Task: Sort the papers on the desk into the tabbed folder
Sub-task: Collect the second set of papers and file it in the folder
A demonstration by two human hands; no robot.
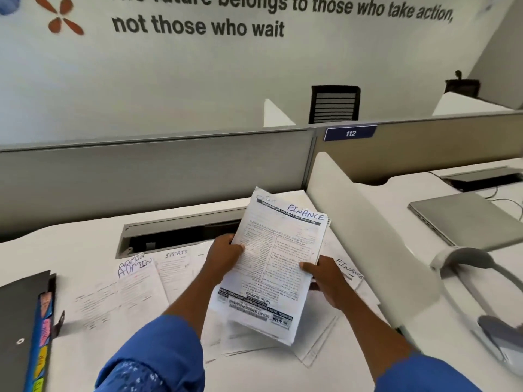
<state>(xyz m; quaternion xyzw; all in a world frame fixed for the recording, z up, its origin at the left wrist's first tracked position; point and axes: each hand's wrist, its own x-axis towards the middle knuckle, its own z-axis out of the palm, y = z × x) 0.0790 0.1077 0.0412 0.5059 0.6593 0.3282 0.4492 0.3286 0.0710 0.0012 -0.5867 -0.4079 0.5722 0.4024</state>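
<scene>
Hidden/cut off: black tabbed folder (19, 321) runs off the left and bottom edges; only its coloured tabs (44, 332) (orange, pink, yellow, green) show, their writing too blurred to read.
Hard to make out: grey-and-white curved object (478, 295) at the right edge is smeared; possibly a headset.
Held stack: thin sheaf of white printed sheets (271, 267), raised above the desk, tilted, top sheet handwritten "FINANCE" in blue; print upside down, "ALLEN" legible in the lower banner.
Left hand (223, 256): thumb on top of the sheaf's left edge, fingers hidden beneath, pinching it.
Right hand (325, 281): thumb over the right edge, fingers under, clamped on the same sheaf.
Loose papers: white sheets (141, 281) lying flat on the white desk top (70, 250), headed "ADMIN", "SPORTS", another "FINANCE" at the right, partly covered by arms and sheaf.
Sleeves: blue fabric, left one patterned.
Partition: grey panel, blue plate (350, 133) reading "112".
Neighbouring desk: closed silver laptop (467, 216).
</scene>
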